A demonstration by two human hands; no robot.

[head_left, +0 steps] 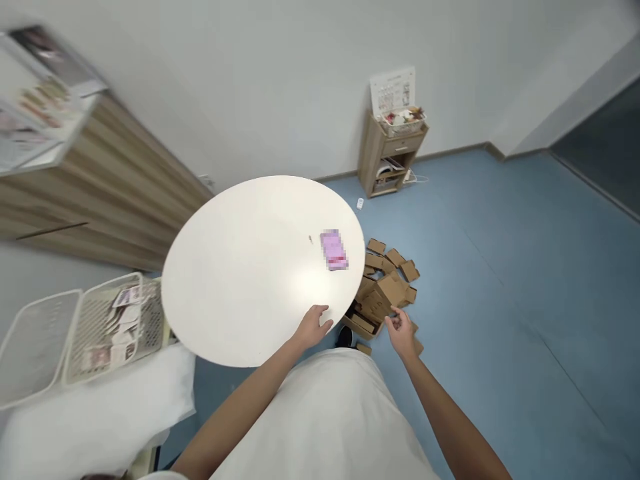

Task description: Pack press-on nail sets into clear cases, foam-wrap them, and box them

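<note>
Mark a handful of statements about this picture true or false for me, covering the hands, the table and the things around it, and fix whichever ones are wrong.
1. The purple item lies on the white table. True.

2. The left hand is inside the white basket. False: the left hand is by the near edge of the table, with thumb and index finger apart.

3. Small cardboard boxes lie on the blue floor beside the table. True.

4. The right hand rests on the purple item. False: the right hand is off to the table's right, in front of the cardboard boxes.

5. The small wooden cabinet stands against the wall. True.
</note>
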